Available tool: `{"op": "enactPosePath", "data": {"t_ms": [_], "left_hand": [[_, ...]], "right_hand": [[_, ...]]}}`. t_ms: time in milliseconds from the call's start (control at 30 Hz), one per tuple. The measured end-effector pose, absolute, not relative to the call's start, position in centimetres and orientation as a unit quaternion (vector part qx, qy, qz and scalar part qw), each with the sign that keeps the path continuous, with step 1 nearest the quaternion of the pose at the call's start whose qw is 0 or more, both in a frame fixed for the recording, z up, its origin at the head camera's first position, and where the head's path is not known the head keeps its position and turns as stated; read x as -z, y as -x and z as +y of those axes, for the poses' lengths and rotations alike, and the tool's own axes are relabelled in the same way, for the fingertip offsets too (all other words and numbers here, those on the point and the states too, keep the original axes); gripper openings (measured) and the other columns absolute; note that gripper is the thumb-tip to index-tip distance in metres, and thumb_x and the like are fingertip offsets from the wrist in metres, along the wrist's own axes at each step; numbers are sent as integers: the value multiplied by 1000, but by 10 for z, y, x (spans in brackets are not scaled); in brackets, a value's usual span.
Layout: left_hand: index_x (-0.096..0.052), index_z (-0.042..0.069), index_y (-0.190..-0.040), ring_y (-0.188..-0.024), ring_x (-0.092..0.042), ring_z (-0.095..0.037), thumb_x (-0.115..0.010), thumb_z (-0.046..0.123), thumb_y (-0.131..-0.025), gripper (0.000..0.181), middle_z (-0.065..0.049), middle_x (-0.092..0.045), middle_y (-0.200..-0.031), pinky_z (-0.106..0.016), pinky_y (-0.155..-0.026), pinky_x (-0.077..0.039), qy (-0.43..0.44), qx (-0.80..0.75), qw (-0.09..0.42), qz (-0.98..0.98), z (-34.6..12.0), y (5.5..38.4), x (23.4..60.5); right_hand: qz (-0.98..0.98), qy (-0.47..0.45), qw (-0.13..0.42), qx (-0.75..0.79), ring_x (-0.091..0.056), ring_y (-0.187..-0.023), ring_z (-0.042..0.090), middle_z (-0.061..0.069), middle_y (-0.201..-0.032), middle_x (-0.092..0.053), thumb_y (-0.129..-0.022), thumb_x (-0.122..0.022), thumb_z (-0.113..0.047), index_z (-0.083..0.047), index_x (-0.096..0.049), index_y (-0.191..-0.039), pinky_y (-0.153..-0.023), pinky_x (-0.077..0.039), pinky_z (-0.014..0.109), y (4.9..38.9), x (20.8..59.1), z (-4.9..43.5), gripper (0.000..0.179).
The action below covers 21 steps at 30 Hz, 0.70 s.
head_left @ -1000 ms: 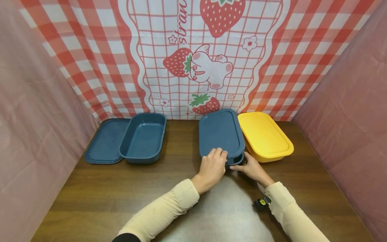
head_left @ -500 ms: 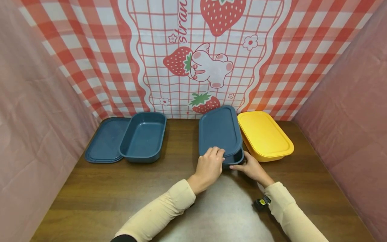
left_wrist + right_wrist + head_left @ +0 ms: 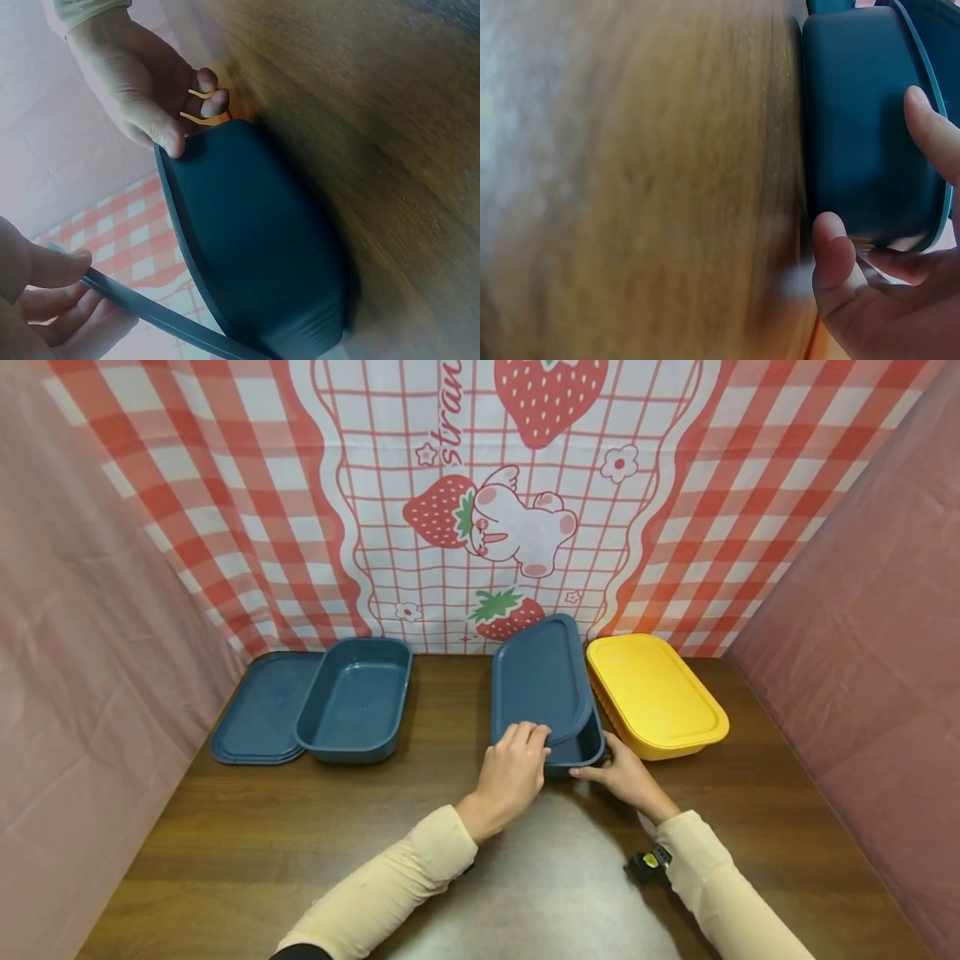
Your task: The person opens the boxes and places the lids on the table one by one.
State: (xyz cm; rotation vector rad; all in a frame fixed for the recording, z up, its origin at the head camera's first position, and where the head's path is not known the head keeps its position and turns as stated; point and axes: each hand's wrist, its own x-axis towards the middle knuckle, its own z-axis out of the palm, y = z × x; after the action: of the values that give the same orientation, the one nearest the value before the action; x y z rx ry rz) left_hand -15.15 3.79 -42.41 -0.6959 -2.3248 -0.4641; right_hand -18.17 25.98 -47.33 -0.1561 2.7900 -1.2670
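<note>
My left hand pinches the near edge of a dark blue lid between thumb and fingers. The lid is tilted over a dark blue food container, with its near edge raised and shifted left, so the container's near right inside shows. At the near right corner of that container, my right hand holds the wall. Its thumb presses the front face just below the rim, while the fingers curl around the right side, as the right wrist view shows. Most of the container's inside is hidden under the lid.
Right beside the container stands a yellow food container with its lid on. On the left, another blue container stands uncovered, overlapping a blue lid on the wooden table. A checked strawberry curtain hangs behind.
My left hand has drawn the lid leftward and tilted it more, exposing more of the container's inside. My right hand has stayed at the container's corner.
</note>
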Motion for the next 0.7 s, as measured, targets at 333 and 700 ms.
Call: {"op": "enactPosePath", "data": {"t_ms": [333, 700], "left_hand": [[-67, 9, -106, -91, -66, -19, -73, 15, -86, 22, -3, -68, -98, -30, -64, -58, 265, 204, 323, -886, 34, 153, 425], [-66, 7, -107, -93, -66, -20, -71, 12, -87, 22, -6, -68, -99, -31, -76, -58, 266, 265, 333, -865, 28, 156, 427]], "right_hand": [[905, 38, 32, 423, -62, -97, 25, 25, -124, -60, -80, -80, -34, 5, -42, -140, -74, -50, 25, 181, 472, 258, 81], [907, 35, 33, 418, -61, -104, 29, 27, -130, -57, -80, -80, -35, 6, -39, -142, -79, -50, 30, 182, 471, 258, 86]]}}
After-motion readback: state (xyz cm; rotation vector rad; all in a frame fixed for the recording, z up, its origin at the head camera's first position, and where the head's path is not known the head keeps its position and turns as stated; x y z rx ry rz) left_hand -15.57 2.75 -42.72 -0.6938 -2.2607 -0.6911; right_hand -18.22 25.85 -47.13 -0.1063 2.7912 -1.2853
